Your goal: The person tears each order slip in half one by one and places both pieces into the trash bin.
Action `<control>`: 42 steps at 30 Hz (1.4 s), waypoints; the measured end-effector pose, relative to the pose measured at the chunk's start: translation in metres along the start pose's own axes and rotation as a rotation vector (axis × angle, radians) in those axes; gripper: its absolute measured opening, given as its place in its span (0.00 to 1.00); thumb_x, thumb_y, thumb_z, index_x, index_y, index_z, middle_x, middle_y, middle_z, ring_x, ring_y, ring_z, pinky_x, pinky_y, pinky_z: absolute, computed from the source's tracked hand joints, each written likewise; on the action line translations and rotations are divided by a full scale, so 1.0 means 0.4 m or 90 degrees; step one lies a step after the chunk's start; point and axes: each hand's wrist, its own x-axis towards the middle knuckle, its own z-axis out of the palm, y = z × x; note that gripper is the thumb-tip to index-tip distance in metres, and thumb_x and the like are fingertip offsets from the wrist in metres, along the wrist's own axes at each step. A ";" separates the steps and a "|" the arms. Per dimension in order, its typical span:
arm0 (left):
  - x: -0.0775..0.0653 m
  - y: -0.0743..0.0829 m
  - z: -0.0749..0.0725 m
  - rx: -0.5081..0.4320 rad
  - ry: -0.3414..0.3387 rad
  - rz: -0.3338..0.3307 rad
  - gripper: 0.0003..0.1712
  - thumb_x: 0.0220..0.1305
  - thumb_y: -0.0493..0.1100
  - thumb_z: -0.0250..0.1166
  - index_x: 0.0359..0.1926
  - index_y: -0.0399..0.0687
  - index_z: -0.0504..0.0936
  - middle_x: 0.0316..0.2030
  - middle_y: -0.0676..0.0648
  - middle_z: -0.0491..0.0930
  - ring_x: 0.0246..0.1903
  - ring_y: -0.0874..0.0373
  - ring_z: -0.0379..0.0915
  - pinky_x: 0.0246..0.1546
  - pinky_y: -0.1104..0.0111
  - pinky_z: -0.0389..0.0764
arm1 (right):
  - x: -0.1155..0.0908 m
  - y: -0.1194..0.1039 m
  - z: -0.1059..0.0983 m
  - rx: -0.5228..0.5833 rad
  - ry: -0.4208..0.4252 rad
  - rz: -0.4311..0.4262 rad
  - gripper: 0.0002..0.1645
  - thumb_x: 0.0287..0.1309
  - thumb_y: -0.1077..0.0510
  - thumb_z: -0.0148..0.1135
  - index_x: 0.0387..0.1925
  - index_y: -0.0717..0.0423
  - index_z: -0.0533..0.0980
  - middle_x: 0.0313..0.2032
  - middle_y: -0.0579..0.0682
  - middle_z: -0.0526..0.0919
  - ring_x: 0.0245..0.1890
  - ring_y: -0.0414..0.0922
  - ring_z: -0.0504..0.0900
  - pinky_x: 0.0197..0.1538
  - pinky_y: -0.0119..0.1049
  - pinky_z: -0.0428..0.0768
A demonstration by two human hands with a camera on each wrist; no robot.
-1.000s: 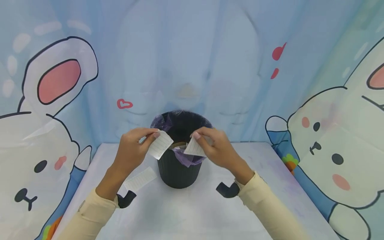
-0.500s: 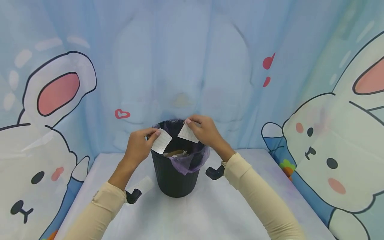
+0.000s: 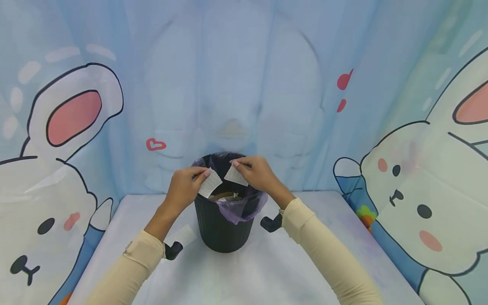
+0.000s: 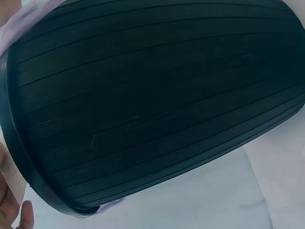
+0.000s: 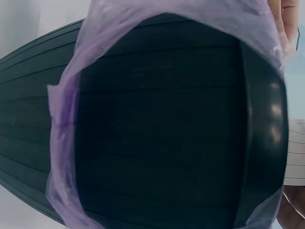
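My left hand (image 3: 184,185) pinches a small piece of white lined paper (image 3: 211,184) between thumb and fingers, over the left side of the rim of a black bin (image 3: 223,231). Another such piece of paper (image 3: 235,176) is pinched by my right hand (image 3: 258,172) above the bin's opening, towards its right. A thin purple bag (image 3: 238,212) lines the bin and folds over its rim. Down inside, a brownish curved item (image 3: 225,195) and some pale scraps show. In the right wrist view, a lined paper edge (image 5: 296,152) sticks out beyond the rim.
On the white tabletop (image 3: 225,281), left of the bin, lies a further white paper piece (image 3: 184,235), partly hidden by my left wrist's black camera mount (image 3: 173,250). Behind the table hangs a blue curtain (image 3: 236,84) printed with cartoon rabbits.
My right hand has moved left and farther over the bin's opening, carrying its paper. The left hand has shifted slightly right with its own piece. Both still pinch paper.
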 end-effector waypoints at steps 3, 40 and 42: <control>-0.001 0.000 -0.001 0.003 0.002 0.007 0.13 0.68 0.42 0.66 0.47 0.37 0.88 0.41 0.40 0.89 0.40 0.47 0.86 0.39 0.55 0.84 | -0.004 0.005 0.002 -0.003 -0.016 -0.008 0.17 0.73 0.55 0.57 0.54 0.58 0.83 0.52 0.54 0.87 0.55 0.51 0.84 0.53 0.48 0.83; -0.163 -0.129 -0.066 0.120 0.043 0.004 0.09 0.67 0.39 0.67 0.44 0.38 0.87 0.36 0.43 0.88 0.33 0.50 0.82 0.36 0.54 0.82 | -0.232 0.134 -0.079 0.030 0.252 0.022 0.22 0.78 0.52 0.48 0.62 0.60 0.75 0.60 0.59 0.80 0.63 0.55 0.76 0.67 0.56 0.69; -0.198 -0.160 -0.067 0.139 0.031 -0.016 0.09 0.67 0.39 0.67 0.43 0.38 0.87 0.34 0.43 0.87 0.32 0.50 0.82 0.34 0.55 0.81 | -0.261 0.152 -0.070 0.033 0.264 0.047 0.22 0.78 0.52 0.47 0.62 0.60 0.75 0.59 0.60 0.80 0.62 0.56 0.76 0.66 0.58 0.70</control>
